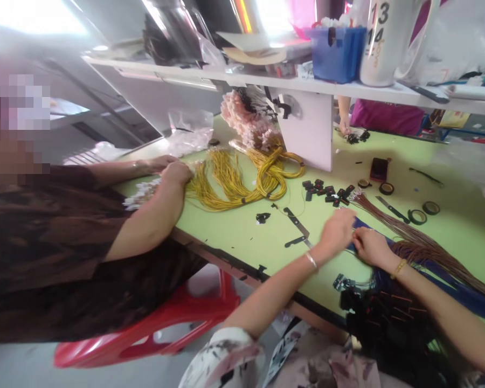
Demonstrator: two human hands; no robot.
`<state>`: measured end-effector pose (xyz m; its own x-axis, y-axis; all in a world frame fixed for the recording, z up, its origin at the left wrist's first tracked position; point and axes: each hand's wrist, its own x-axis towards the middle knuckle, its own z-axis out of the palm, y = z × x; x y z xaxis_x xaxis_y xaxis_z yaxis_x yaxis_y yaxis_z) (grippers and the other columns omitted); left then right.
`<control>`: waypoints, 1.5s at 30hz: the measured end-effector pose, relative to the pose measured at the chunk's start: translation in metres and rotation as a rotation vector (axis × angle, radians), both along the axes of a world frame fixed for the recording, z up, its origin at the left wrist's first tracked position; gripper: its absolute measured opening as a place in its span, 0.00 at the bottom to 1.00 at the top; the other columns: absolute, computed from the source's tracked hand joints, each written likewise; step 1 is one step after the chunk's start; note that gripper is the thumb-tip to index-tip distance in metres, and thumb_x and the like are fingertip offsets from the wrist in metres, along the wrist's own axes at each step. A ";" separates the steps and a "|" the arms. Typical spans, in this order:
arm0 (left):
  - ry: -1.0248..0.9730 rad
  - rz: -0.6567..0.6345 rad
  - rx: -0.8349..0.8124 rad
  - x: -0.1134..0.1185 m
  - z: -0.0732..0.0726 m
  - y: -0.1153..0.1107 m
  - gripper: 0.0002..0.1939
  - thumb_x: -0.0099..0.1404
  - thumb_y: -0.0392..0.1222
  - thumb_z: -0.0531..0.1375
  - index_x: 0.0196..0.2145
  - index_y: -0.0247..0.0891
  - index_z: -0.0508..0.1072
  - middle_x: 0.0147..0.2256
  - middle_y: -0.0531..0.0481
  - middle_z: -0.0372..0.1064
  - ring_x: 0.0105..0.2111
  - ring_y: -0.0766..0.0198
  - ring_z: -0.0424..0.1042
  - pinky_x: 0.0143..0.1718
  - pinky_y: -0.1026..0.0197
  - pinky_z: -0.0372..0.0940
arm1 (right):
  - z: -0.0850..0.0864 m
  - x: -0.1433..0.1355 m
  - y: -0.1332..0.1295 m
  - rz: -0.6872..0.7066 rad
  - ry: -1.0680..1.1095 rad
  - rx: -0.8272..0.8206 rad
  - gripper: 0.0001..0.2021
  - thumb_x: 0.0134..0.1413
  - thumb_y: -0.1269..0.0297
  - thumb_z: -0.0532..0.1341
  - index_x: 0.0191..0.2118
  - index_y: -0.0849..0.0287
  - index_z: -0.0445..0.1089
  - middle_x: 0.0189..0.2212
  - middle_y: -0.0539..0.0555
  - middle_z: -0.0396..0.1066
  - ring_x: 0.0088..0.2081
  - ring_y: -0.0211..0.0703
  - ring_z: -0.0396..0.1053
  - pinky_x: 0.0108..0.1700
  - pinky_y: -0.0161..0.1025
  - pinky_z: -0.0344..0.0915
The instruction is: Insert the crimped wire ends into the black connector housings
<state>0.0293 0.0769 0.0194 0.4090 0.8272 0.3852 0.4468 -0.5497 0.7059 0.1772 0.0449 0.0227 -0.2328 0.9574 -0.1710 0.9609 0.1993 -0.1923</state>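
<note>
My left hand [337,233] and my right hand [372,246] are close together over the green table, both with curled fingers. Whatever they pinch is too small and hidden to make out. Blue wires [442,275] lie under and beside my right hand, beside a long bundle of brown wires [422,226]. Just beyond my fingers sit several small black connector blocks [329,192]. A dark pile of black pieces with wires [388,318] fills the table's near edge below my right wrist. Small metallic pieces [345,283] lie beside that pile.
Two craft knives [297,222] lie left of my hands. Tape rolls [417,216] and a phone-like dark object [380,169] are beyond. At left a co-worker's hands [177,171] touch yellow wires [234,183]. A shelf [267,80] overhangs the table; a red stool [145,328] stands below.
</note>
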 end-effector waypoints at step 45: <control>-1.016 -0.105 -1.165 -0.020 -0.007 -0.013 0.15 0.50 0.30 0.66 0.38 0.36 0.72 0.35 0.50 0.68 0.32 0.70 0.68 0.43 0.61 0.66 | -0.005 0.001 -0.011 -0.107 0.807 0.260 0.05 0.48 0.68 0.57 0.24 0.59 0.64 0.18 0.46 0.62 0.22 0.33 0.56 0.26 0.31 0.54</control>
